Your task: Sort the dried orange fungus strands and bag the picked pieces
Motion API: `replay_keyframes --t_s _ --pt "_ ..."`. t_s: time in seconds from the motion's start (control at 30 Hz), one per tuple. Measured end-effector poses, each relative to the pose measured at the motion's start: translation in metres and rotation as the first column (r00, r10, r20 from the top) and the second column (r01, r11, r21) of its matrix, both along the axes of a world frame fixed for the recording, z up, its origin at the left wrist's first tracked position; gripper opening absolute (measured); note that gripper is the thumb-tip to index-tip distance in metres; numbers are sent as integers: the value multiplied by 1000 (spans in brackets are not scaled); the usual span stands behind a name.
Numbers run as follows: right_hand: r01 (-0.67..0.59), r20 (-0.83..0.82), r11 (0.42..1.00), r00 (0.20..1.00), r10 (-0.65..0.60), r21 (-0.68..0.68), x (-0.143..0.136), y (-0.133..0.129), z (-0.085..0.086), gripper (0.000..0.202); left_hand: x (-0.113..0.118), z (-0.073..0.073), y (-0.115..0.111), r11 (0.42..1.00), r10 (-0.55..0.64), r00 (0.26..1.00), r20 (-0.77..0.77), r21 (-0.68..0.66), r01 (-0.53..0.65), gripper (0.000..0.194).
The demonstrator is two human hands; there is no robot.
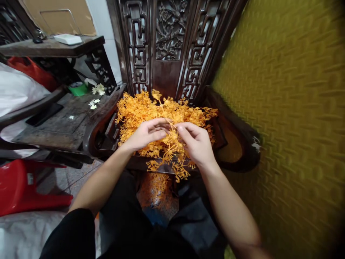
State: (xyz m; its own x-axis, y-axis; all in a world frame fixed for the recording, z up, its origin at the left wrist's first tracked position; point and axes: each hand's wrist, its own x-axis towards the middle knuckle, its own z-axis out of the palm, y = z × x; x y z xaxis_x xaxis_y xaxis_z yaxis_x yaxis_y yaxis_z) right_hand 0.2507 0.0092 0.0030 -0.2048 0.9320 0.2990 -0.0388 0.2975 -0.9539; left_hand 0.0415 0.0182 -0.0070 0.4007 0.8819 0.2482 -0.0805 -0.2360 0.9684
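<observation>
A heap of orange plastic flower sprigs (140, 108) lies on the seat of a carved dark wooden chair in front of me. Between the thumb and fingers of my right hand (198, 142) is the thin stem of one orange plastic sprig (161, 103). Its top points up and away over the heap, and branching orange pieces hang below the fingers. My left hand (148, 133) is just left of that stem, with its thumb apart from the half-curled fingers. Its fingertips reach the stem; whether they press on it is hard to make out.
The chair's carved back (168, 72) rises behind the heap. A yellow textured mat (291, 90) stands along the right. On the left are a wooden side chair (54, 126) with pale flower pieces (98, 89) and a green container (78, 89), plus a red plastic stool (18, 187).
</observation>
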Motion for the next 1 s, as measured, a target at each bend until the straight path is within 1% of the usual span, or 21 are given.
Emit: replay_keyframes --t_s 0.1,0.17,0.27,0.33,0.4,0.43,0.47,0.53,0.6,0.67,0.73,0.8,0.87,0.9,0.97,1.0 --pt "-4 31 999 1000 3 34 -6 -3 2 23 12 1 -9 989 146 981 -129 21 -145 61" --pt "-11 41 1000 999 10 27 -8 -4 2 26 18 2 -14 975 223 953 -207 40 -219 57" --pt "-37 56 999 998 37 -8 -6 -2 2 34 23 2 -16 957 288 937 -198 16 -290 47" --pt "-58 55 998 997 60 -25 -4 -2 1 35 24 5 -16 955 295 939 -176 13 -297 36" --pt "-61 51 998 997 63 -33 -2 -2 2 34 24 9 -15 954 298 930 -215 50 -294 23" --pt "-57 53 997 997 59 -42 -1 -2 2 35 24 11 -15 952 305 920 -247 79 -295 19" --pt "-55 57 997 997 58 -60 -1 -2 3 38 24 12 -15 949 316 911 -266 112 -296 21" --pt "-72 52 990 996 78 -118 -1 -3 5 44 23 13 -16 947 309 918 -249 173 -271 41" --pt "-113 22 975 993 119 -189 -1 -3 7 47 21 11 -16 955 253 948 -193 209 -212 62" --pt "-161 -37 951 987 157 -265 -2 -3 7 50 19 9 -15 958 192 966 -176 249 -145 73" --pt "-208 -94 920 978 187 -334 -2 -1 6 53 18 9 -14 939 165 963 -212 333 -87 75" --pt "-224 -120 901 974 193 -371 -3 1 4 53 18 10 -13 918 159 952 -260 393 -46 65" --pt "-198 -100 914 980 173 -354 -3 3 1 52 18 10 -13 921 172 940 -295 386 -47 52" --pt "-173 -75 928 985 157 -329 -3 4 1 52 19 10 -13 928 194 932 -307 366 -73 48" --pt "-112 0 959 993 116 -260 -2 4 -1 51 19 10 -13 925 272 902 -335 351 -149 46" --pt "-81 37 972 995 91 -220 -2 4 -2 48 19 10 -14 912 326 875 -358 363 -192 45"
